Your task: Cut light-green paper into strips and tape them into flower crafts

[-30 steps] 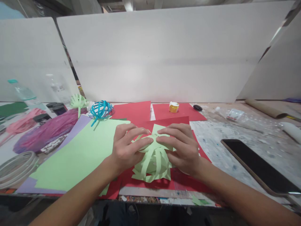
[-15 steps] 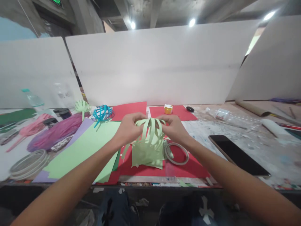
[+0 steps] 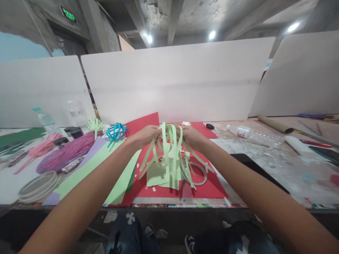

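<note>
A bundle of light green paper strips [image 3: 172, 141] arches up between my two hands, its loose ends hanging down and splaying to both sides. My left hand [image 3: 151, 135] grips it from the left, and my right hand [image 3: 192, 137] grips it from the right; both have their fingers closed on it. Below lies a light green paper sheet [image 3: 156, 176] on red paper [image 3: 212, 187]. A roll of white tape [image 3: 203, 176] rests flat beside the sheet, partly behind the strips.
On the left are a blue strip ball [image 3: 116, 132], a green strip piece [image 3: 94, 124], a purple bag [image 3: 63, 151], tape rolls [image 3: 39, 186] and green sheets [image 3: 84, 173]. To the right are a black phone [image 3: 254, 165], a plastic bottle [image 3: 246, 132] and a cardboard tube [image 3: 275, 124].
The strips have spread apart, with more loose ends now hanging out to the left and right. Both hands still hold the bundle. The view has tilted up slightly.
</note>
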Demonstrator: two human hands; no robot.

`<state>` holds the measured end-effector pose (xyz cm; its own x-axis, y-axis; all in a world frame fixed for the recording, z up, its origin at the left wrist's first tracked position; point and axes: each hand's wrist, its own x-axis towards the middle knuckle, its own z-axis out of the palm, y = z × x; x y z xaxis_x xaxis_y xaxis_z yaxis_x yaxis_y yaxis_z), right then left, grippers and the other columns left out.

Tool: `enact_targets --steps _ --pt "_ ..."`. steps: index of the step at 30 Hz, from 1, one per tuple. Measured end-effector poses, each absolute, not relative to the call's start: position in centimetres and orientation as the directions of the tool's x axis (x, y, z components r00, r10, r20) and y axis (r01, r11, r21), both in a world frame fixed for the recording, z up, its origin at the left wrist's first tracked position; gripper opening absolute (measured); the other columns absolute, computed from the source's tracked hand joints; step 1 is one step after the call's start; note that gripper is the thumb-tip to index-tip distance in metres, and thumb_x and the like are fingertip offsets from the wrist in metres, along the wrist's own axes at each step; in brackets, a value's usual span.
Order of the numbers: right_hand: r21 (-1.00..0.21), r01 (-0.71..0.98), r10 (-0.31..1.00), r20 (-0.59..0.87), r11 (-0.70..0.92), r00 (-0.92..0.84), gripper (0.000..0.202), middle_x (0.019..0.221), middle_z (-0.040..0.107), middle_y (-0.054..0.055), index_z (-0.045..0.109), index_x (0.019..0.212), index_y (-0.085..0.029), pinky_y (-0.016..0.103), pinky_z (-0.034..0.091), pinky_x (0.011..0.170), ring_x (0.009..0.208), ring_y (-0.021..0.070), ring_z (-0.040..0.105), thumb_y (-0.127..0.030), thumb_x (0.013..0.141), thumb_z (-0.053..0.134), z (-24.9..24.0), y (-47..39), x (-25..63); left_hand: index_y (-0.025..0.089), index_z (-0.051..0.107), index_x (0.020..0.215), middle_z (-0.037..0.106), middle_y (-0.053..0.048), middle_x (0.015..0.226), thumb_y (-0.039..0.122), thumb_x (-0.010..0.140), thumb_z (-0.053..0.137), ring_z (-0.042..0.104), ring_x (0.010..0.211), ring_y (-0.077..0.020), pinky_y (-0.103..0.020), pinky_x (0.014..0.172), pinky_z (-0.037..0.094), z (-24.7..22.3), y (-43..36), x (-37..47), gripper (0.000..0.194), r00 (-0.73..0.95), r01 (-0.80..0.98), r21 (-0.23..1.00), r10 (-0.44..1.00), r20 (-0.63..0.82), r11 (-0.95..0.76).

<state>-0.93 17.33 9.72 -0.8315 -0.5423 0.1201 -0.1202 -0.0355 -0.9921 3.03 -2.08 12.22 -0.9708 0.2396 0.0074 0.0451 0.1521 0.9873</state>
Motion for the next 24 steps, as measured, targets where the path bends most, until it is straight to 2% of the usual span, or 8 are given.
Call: enact_targets --steps 2,6,12,16,18,20,22,24 --pt "-0.99 -0.144 -0.509 0.122 0.002 -0.852 0.017 0.065 0.065 0.002 0.066 0.062 -0.021 0.028 0.045 0.062 0.065 0.0165 0.058 -0.035 0.069 0.072 8.9 17.3 -2.3 0.014 0.071 0.084 0.07 -0.012 0.089 0.035 0.072 0.072 0.063 0.075 -0.0207 -0.031 0.065 0.049 11.3 -2.9 2.2 0.024 -0.96 -0.032 0.996 0.274 -0.055 0.087" --pt "-0.987 -0.154 -0.488 0.111 0.05 -0.866 0.014 0.058 0.061 0.0 0.064 0.058 -0.019 0.026 0.041 0.054 0.053 0.0122 0.05 -0.029 0.067 0.07 7.6 17.3 -4.6 0.018 0.071 0.099 0.07 -0.012 0.106 0.045 0.073 0.07 0.065 0.089 -0.0245 -0.032 0.074 0.049 9.5 -4.5 0.9 0.038 -0.961 -0.149 0.988 0.231 -0.152 0.031" --pt "-0.98 -0.186 -0.481 0.127 0.076 -0.868 0.006 0.065 0.065 0.001 0.064 0.062 -0.017 0.027 0.045 0.062 0.062 0.0138 0.056 -0.023 0.065 0.066 6.9 16.7 -5.6 0.017 0.071 0.098 0.072 -0.011 0.098 0.053 0.079 0.059 0.066 0.085 -0.0236 -0.034 0.075 0.049 6.7 -5.9 -0.9 0.042 -0.975 -0.161 0.976 0.175 -0.136 -0.143" --pt "-0.972 -0.205 -0.47 0.128 0.116 -0.873 0.004 0.068 0.065 0.0 0.066 0.067 -0.017 0.025 0.045 0.063 0.065 0.0136 0.056 -0.02 0.063 0.065 6.3 15.8 -5.9 0.016 0.07 0.1 0.07 -0.011 0.104 0.054 0.081 0.055 0.066 0.085 -0.0227 -0.033 0.073 0.05 4.9 -6.3 -1.6 0.045 -0.982 -0.149 0.963 0.152 -0.116 -0.224" --pt "-0.97 -0.196 -0.468 0.108 0.143 -0.877 0.007 0.068 0.065 0.0 0.067 0.069 -0.017 0.025 0.045 0.061 0.065 0.0136 0.056 -0.018 0.063 0.065 6.0 15.3 -6.3 0.015 0.069 0.1 0.07 -0.012 0.102 0.05 0.081 0.057 0.067 0.085 -0.0228 -0.033 0.071 0.051 4.3 -6.3 -1.7 0.041 -0.988 -0.123 0.968 0.12 -0.099 -0.22" --pt "-0.967 -0.185 -0.462 0.087 0.172 -0.883 0.006 0.067 0.064 0.0 0.066 0.069 -0.017 0.024 0.044 0.058 0.062 0.013 0.055 -0.017 0.063 0.065 5.9 14.7 -7.1 0.014 0.068 0.096 0.07 -0.012 0.095 0.039 0.08 0.061 0.066 0.081 -0.0214 -0.031 0.068 0.052 3.9 -6.4 -1.8 0.03 -0.997 -0.068 0.975 0.059 -0.056 -0.21" --pt "-0.962 -0.175 -0.436 0.069 0.208 -0.897 0.003 0.062 0.061 0.0 0.064 0.065 -0.017 0.024 0.041 0.055 0.057 0.0114 0.051 -0.015 0.063 0.066 6.0 14.1 -8.4 0.015 0.065 0.089 0.069 -0.009 0.088 0.03 0.077 0.062 0.065 0.073 -0.018 -0.029 0.064 0.052 3.7 -6.6 -2.0 0.02 -1.0 -0.002 0.977 -0.024 -0.007 -0.211" --pt "-0.957 -0.155 -0.395 0.047 0.246 -0.918 0.004 0.059 0.059 0.0 0.064 0.064 -0.017 0.025 0.039 0.052 0.053 0.0107 0.048 -0.013 0.064 0.066 6.2 13.4 -10.1 0.015 0.062 0.086 0.068 -0.006 0.084 0.028 0.076 0.063 0.064 0.066 -0.015 -0.027 0.059 0.05 3.6 -7.1 -2.2 0.016 -0.995 0.051 0.974 -0.092 0.032 -0.222"
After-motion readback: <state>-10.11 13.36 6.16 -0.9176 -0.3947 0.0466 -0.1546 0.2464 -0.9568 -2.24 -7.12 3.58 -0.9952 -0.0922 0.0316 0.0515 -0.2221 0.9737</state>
